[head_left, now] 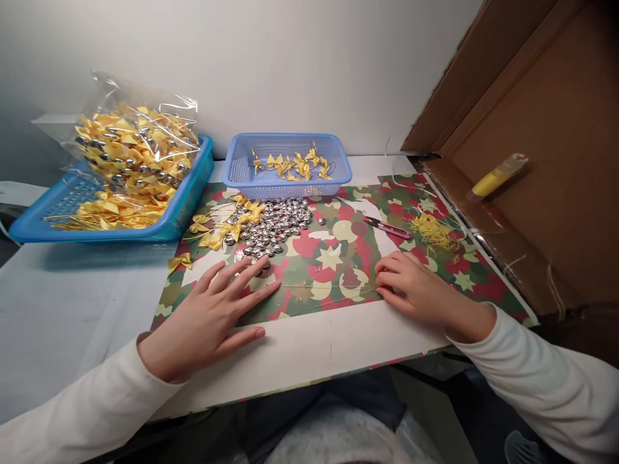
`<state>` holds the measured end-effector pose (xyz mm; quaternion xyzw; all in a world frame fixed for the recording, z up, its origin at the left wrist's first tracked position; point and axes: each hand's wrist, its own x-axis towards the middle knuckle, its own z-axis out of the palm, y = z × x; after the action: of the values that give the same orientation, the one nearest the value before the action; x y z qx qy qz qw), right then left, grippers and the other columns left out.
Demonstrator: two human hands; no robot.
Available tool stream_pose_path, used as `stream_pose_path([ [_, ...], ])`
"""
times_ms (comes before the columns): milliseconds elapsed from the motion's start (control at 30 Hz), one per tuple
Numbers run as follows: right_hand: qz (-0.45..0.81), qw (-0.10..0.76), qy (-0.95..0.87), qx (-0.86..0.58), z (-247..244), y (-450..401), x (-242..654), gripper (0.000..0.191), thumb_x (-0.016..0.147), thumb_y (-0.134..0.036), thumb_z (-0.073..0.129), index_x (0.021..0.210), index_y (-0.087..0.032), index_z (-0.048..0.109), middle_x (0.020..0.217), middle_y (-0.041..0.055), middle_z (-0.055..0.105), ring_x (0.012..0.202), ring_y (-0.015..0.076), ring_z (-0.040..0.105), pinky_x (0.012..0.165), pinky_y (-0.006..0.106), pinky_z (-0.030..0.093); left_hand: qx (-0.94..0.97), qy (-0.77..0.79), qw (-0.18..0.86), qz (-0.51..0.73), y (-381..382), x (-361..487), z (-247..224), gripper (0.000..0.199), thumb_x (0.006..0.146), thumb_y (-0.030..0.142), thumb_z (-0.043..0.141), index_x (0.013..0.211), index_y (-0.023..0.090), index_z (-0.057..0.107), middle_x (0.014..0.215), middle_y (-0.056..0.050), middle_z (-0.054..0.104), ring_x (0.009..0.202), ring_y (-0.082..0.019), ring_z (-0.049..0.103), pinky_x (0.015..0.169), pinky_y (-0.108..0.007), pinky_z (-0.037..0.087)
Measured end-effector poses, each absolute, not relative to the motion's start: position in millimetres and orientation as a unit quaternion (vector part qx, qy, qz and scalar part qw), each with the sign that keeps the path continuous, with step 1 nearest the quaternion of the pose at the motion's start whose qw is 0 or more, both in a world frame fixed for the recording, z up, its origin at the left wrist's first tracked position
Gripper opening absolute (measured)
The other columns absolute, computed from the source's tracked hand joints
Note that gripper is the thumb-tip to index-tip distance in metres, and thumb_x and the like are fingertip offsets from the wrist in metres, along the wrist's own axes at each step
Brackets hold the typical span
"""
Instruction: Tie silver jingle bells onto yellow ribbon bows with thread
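Observation:
My left hand (213, 316) lies with fingers spread on the camouflage-patterned sheet (309, 303), its fingertips by the near edge of a pile of silver bells (271, 229). A thin yellow cord (329, 288) runs over the sheet between my two hands. At its right end, my right hand (406, 283) has its fingers curled and pressed together on the cord. Yellow bows (213, 238) lie left of the bells, with one single bow (180, 261) nearer the sheet's left edge.
Behind the bells stands a small blue basket (290, 191) with yellow bows. A larger blue basket (193, 193) with a filled plastic bag (135, 142) is at left. Thread snips (387, 227) and tangled yellow cord (435, 232) lie right, near a cardboard wall (546, 129).

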<state>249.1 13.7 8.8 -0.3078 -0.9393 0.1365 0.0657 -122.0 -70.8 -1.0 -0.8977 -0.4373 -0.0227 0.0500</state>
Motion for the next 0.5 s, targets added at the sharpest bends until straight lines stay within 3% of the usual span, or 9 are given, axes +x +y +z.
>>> stream_pose_path([
  [233,0.098,0.068,-0.948,-0.295,8.4,13.8,251.3,0.017,0.093,-0.018,0.047,0.079,-0.018,0.057,0.093,0.0059,0.060,0.092,0.0207,0.050,0.085,0.037,0.037,-0.893,-0.448,0.042,-0.018,-77.6,-132.0,0.9,0.070,0.089,0.053,0.051,0.151,0.033,0.026,0.159,-0.011,0.025,0.137,-0.037,0.035,0.110,-0.053,0.023],
  [500,0.075,0.071,-0.952,-0.287,9.2,13.6,253.3,0.016,0.093,-0.017,0.048,0.080,-0.018,0.059,0.092,0.0054,0.060,0.092,0.0204,0.051,0.084,0.036,0.034,-0.874,-0.484,0.018,-0.033,-86.1,-145.5,0.5,0.068,0.090,0.047,0.053,0.151,0.035,0.025,0.162,-0.007,0.015,0.140,-0.038,0.029,0.112,-0.056,0.024],
])
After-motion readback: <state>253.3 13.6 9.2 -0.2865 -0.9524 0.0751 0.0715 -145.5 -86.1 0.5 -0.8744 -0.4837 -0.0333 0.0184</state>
